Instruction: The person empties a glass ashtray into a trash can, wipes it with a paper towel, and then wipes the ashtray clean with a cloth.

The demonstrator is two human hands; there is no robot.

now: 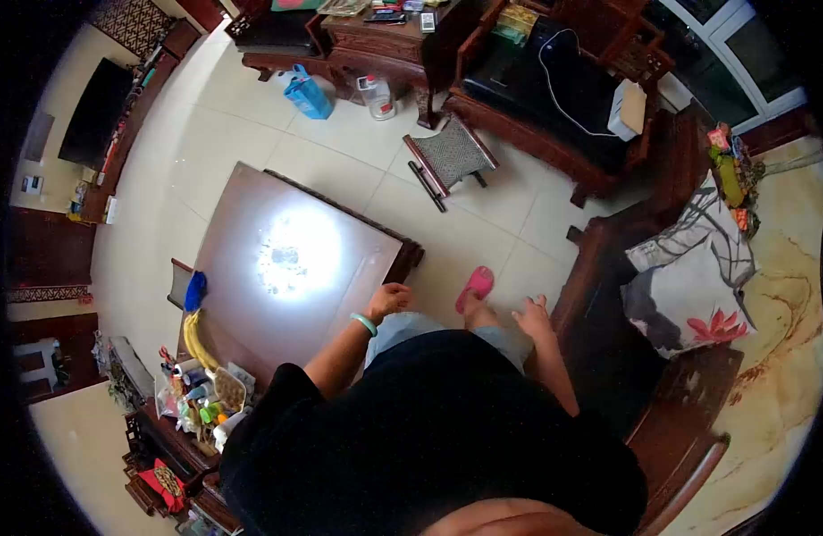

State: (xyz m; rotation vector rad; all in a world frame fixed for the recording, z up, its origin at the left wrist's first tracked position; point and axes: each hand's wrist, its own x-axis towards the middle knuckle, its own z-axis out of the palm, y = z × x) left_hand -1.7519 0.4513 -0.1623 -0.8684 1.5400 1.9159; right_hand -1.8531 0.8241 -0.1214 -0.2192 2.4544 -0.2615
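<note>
Black shirt [438, 429], table [242, 259] beside left hand [389, 302]

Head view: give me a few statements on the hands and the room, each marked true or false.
1. The left hand has a bangle at its wrist. True.
2. The right hand grips the blue bag. False: its fingers are spread, and the bag is on the floor.
3. The visible slipper is yellow. False: it is pink.
4. A white cable lies on a black seat. True.
5. The woven stool is on the low table. False: it stands on the floor.
</note>
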